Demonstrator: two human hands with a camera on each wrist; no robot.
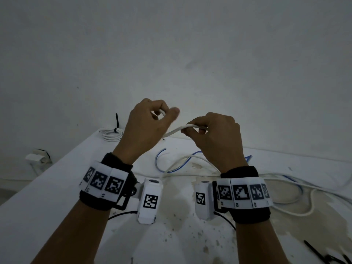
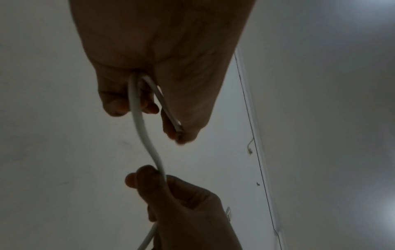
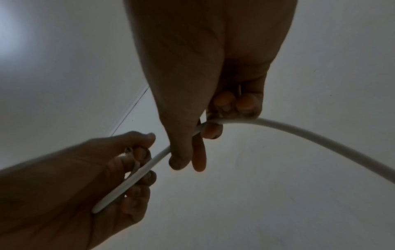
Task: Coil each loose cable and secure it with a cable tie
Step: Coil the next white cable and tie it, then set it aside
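Both hands are raised above the white table point(image 1: 47, 187), holding one white cable point(image 1: 177, 130). My left hand point(image 1: 152, 119) curls round the cable's end, which bends into a small loop inside the fingers point(image 2: 136, 94); the cut tip point(image 2: 179, 130) pokes out by the thumb. My right hand point(image 1: 207, 132) pinches the same cable point(image 3: 278, 126) a short way along, and the rest droops down to the table point(image 1: 190, 159). The short stretch between the hands point(image 2: 147, 143) hangs in a slight curve.
A coiled white cable point(image 1: 111, 134) bound with a black tie point(image 1: 116, 121) lies at the table's far left corner. A blue cable point(image 1: 162, 162) and more white cable point(image 1: 304, 212) sprawl across the table. Black cable ties point(image 1: 323, 258) lie at the near right. The wall rises behind.
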